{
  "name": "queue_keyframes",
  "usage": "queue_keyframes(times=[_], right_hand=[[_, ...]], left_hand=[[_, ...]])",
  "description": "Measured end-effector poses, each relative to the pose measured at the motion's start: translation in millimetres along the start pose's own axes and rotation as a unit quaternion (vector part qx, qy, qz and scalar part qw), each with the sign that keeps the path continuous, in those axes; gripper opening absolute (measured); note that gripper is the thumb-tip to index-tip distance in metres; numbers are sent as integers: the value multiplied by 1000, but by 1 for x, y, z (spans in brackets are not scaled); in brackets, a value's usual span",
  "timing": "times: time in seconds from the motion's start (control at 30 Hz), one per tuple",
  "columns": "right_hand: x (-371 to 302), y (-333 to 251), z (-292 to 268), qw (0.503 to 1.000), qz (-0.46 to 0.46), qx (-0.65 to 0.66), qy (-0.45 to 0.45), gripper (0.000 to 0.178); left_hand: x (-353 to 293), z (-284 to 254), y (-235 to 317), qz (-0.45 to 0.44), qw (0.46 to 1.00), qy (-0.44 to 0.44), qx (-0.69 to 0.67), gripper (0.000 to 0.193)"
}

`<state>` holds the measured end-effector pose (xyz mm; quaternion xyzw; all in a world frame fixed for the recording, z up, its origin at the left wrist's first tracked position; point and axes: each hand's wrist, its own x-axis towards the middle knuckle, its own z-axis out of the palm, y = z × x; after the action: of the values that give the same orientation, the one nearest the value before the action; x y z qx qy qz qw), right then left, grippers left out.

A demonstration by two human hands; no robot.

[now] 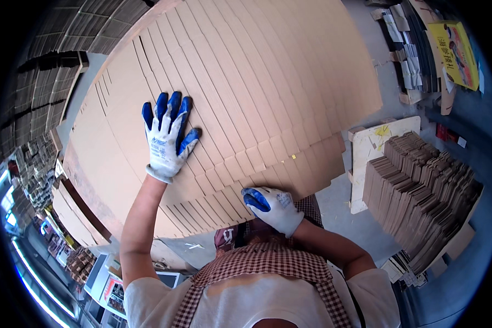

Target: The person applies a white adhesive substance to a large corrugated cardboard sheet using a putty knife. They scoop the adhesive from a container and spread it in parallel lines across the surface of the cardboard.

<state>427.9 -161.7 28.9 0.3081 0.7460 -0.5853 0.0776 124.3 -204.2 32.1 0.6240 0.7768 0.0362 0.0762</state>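
Brown cardboard sheets [246,98] lie spread in an overlapping fan in front of me, with slots cut along their edges. My left hand [168,134], in a white glove with blue-coated fingers, rests flat on the sheets left of the middle, its fingers spread. At the near edge of the sheets is my right hand [273,206], gloved the same way. Its fingers are curled in, and what they hold, if anything, is hidden.
Stacked brown cardboard pieces [421,197] stand at the right beside a pale wooden board [385,139]. Bundled cardboard [44,87] is piled along the left. A yellow printed box [455,54] sits at the far right, near a stack of dark sheets [415,49].
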Motion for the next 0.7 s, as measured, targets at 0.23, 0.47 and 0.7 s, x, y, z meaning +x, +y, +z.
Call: queue_keyframes(times=[0.23, 0.47, 0.7], right_hand=[[16, 4, -13, 997, -27, 65, -7, 38], [5, 41, -73, 999, -19, 4, -32, 42], [19, 41, -108, 995, -27, 89, -25, 33]], left_hand=[[13, -6, 5, 17, 999, 35, 14, 64], [114, -21, 3, 37, 994, 99, -1, 56], [244, 0, -25, 10, 995, 93, -21, 46]])
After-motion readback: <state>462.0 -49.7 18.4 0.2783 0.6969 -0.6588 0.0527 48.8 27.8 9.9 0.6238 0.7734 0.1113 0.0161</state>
